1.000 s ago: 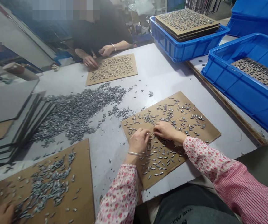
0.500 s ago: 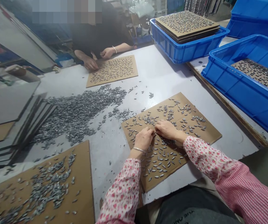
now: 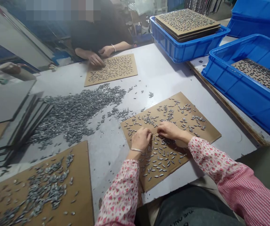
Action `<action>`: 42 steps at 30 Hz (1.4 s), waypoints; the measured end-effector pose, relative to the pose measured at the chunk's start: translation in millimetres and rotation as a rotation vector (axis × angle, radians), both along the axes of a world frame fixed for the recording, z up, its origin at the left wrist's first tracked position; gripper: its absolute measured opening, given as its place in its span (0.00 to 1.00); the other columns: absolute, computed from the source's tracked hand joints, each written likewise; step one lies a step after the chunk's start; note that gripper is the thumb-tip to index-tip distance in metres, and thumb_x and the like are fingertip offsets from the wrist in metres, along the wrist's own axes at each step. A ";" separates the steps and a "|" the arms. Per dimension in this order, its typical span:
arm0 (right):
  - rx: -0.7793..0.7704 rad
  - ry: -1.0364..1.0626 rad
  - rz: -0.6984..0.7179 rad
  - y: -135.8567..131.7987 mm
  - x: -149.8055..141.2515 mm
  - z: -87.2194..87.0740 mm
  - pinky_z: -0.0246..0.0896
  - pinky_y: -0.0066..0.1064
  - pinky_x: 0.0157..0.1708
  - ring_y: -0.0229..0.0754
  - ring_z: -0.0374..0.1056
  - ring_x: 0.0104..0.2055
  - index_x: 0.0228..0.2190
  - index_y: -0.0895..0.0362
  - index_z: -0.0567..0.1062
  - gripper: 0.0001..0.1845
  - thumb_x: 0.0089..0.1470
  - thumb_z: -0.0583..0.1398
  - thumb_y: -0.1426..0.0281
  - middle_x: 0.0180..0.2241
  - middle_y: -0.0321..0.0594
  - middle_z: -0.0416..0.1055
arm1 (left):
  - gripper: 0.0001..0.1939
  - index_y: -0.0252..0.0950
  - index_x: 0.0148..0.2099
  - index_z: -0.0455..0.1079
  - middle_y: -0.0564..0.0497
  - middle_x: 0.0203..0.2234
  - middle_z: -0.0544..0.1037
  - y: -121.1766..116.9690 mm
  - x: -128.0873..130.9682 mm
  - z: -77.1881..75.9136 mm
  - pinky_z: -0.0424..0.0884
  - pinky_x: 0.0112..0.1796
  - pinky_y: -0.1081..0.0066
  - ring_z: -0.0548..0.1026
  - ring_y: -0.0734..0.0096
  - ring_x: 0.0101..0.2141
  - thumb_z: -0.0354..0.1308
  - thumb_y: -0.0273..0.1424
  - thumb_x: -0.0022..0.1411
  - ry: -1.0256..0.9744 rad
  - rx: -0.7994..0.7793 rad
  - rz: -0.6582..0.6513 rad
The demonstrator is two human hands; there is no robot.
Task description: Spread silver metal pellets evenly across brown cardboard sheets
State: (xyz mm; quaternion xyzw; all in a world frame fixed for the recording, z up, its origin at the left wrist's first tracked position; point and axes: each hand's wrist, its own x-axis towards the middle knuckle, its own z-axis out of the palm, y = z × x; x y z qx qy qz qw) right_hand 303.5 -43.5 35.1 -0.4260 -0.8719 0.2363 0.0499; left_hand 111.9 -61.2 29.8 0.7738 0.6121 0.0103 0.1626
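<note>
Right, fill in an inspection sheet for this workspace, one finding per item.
Surface: white table, loose pieces strewn in places.
Job's things: cardboard sheet with small metal pieces spread over it; large pile beyond.
Clutter: stacked boards at the left.
Grippers: none; bare left hand and right hand over the sheet, grip unclear.
Cables: nothing seen on the table.
Surroundings: person opposite; blue crate holding piece-covered sheets.

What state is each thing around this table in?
Near cardboard: flat, dotted with pieces
Lower-left cardboard: flat, pieces clumped
Far cardboard: flat, pieces spread
Grey pile: loose, heaped
Right blue bin: open, cardboard inside
Stacked blue bin: open, filled above rim
Left hand: fingers bent
Right hand: fingers bent
</note>
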 end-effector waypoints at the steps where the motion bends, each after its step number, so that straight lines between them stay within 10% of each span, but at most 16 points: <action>1: 0.001 -0.009 -0.033 -1.4 2.5 1.4 0.53 0.28 0.36 0.41 0.65 0.40 0.35 0.57 0.77 0.08 0.57 0.58 0.70 0.36 0.43 0.72 | 0.11 0.41 0.39 0.72 0.51 0.35 0.74 -2.1 0.8 1.7 0.63 0.33 0.71 0.72 0.68 0.37 0.50 0.36 0.63 -0.028 0.014 -0.007; 10: 0.119 -0.171 -0.080 -17.4 0.8 -20.0 0.53 0.32 0.37 0.44 0.64 0.39 0.33 0.58 0.77 0.11 0.58 0.55 0.68 0.35 0.45 0.72 | 0.11 0.42 0.42 0.73 0.50 0.35 0.72 -13.4 14.7 -9.5 0.62 0.34 0.73 0.71 0.70 0.37 0.50 0.36 0.64 -0.102 0.045 -0.116; 19: 0.035 -0.046 -0.273 -26.6 36.6 11.1 0.53 0.29 0.37 0.41 0.64 0.39 0.34 0.58 0.77 0.10 0.59 0.56 0.68 0.34 0.43 0.71 | 0.11 0.42 0.41 0.74 0.50 0.33 0.71 -24.4 26.9 -3.0 0.63 0.36 0.73 0.71 0.69 0.38 0.51 0.36 0.64 -0.097 0.044 -0.192; 34: 0.023 -0.228 -0.168 -57.1 76.9 1.3 0.50 0.29 0.34 0.41 0.64 0.38 0.32 0.56 0.76 0.08 0.57 0.57 0.69 0.36 0.43 0.71 | 0.09 0.40 0.40 0.73 0.49 0.35 0.73 -55.8 58.5 13.3 0.64 0.37 0.72 0.71 0.69 0.39 0.51 0.33 0.64 -0.075 0.045 -0.207; 42: 0.100 -0.108 -0.133 -68.1 77.3 -18.9 0.52 0.31 0.39 0.42 0.62 0.41 0.34 0.57 0.75 0.08 0.57 0.58 0.66 0.37 0.42 0.70 | 0.10 0.38 0.37 0.71 0.46 0.36 0.73 -61.0 80.9 -6.2 0.64 0.38 0.67 0.70 0.63 0.40 0.50 0.34 0.64 0.049 0.135 -0.172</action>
